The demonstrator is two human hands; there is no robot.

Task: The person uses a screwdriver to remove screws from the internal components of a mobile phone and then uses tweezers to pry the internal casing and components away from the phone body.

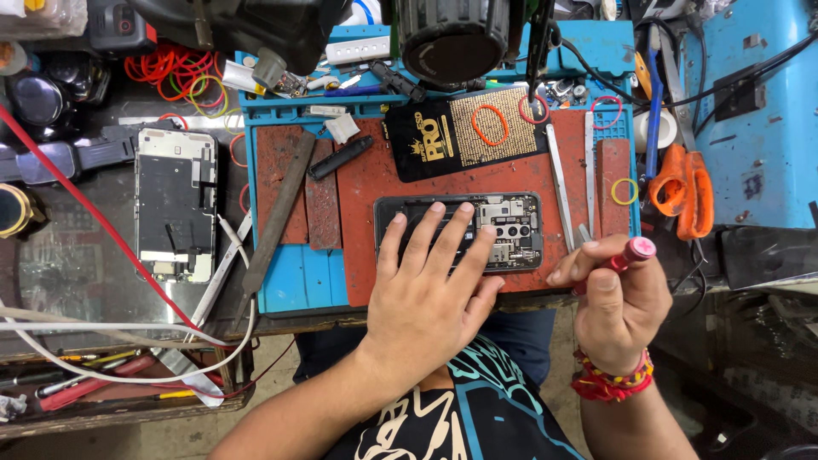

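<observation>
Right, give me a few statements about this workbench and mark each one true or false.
1. The left hand lies flat on the opened phone. True.
2. The right hand holds scissors. False: it holds a red screwdriver; the orange scissors lie on the bench.
3. A second opened phone lies left of the blue mat. True.
4. The phone under the hand rests on bare wood. False: it lies on a red pad.

Workbench (102, 290) bearing a blue repair mat (298, 285) with a worn red centre; on it an opened phone (511, 230), flat file (279, 213), tweezers (559, 183); beside it, a disassembled phone (176, 204), orange scissors (682, 192).
</observation>
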